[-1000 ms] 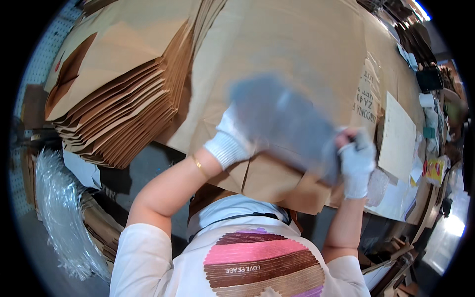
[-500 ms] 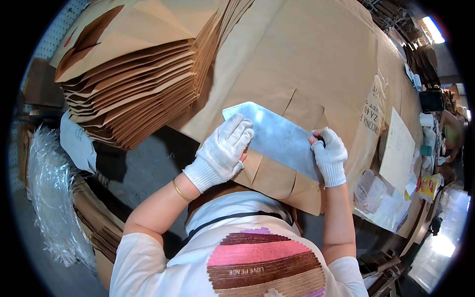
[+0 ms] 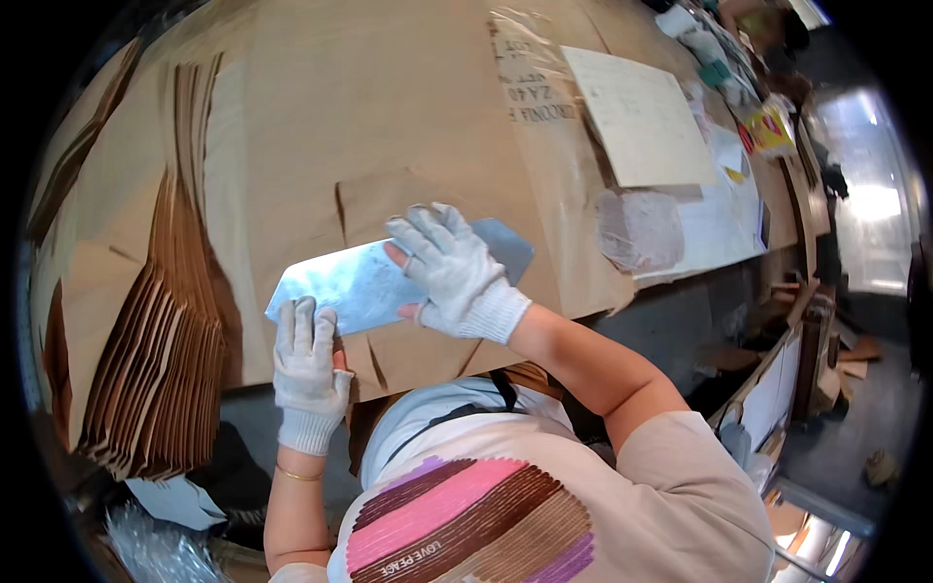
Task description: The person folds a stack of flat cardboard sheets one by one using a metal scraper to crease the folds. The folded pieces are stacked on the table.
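on the near side of the bench (image 3: 379, 107): a shiny metal plate (image 3: 364, 280) lay flat on folded brown paper (image 3: 428, 358), just in front of the person's body and under both gloved hands.
left hand (image 3: 313, 364): its fingers rested close together, tips on the plate by its left end; they were clamped on nothing.
right hand (image 3: 457, 277): it lay palm down across the plate, right of the middle, with the fingers a little apart and gripping nothing.
dark creases (image 3: 339, 209): one ran out past the plate's far edge, and another showed on the near side.
pressing well: it seemed to call for even weight through the right palm, light steadying from the left fingertips, and the plate kept from skewing, so that the paper under it did not slip or wrinkle.
plate's ends: the left end, with its slanted corner, pointed to the person's left and slightly toward the body; the other pointed right and a little away.
long axis: it ran mostly side to side, gently tilted, across the creases rather than along them.
stack of folded paper (image 3: 160, 360): it sat to the left, apart from the plate.
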Tool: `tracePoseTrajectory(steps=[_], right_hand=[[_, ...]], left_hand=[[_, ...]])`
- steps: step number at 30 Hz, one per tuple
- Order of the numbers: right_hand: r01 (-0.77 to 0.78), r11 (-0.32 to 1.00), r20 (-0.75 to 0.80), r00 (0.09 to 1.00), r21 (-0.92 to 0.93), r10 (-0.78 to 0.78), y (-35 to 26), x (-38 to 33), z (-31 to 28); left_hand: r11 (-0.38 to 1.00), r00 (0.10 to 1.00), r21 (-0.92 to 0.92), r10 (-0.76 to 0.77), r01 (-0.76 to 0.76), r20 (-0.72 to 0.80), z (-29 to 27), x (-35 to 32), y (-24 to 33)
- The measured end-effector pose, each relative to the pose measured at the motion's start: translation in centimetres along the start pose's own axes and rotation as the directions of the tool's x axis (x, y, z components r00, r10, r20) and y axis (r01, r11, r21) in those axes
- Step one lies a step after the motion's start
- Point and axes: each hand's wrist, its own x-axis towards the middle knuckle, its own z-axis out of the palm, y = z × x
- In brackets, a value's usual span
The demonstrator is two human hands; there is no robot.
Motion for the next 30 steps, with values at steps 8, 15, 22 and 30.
tracePoseTrajectory(steps=[8, 15, 22, 30], right_hand=[[-0.057, 0.997, -0.018, 0.998, 0.043, 0.057, -0.5, -0.7, 0.2], [-0.029, 0.858, -0.261, 0.947, 0.514, 0.188, 4.1, -2.3, 3.3], [0.111, 0.958, -0.11, 0.99, 0.265, -0.084, 2.9, -6.0, -2.5], [-0.593, 0.802, 0.124, 0.803, 0.071, 0.583, 1.1, -5.4, -2.2]], left_hand=[[0.997, 0.997, 0.061, 0.043, -0.047, 0.065, -1.7, 0.5, 0.9], [0.979, 0.971, -0.105, 0.187, -0.172, 0.146, -5.0, 2.9, 0.8], [0.948, 0.938, -0.021, 0.313, -0.319, -0.147, 0.0, 2.7, -2.6], [0.83, 0.825, -0.157, -0.474, 0.535, 0.308, -3.3, 7.2, 1.4]])
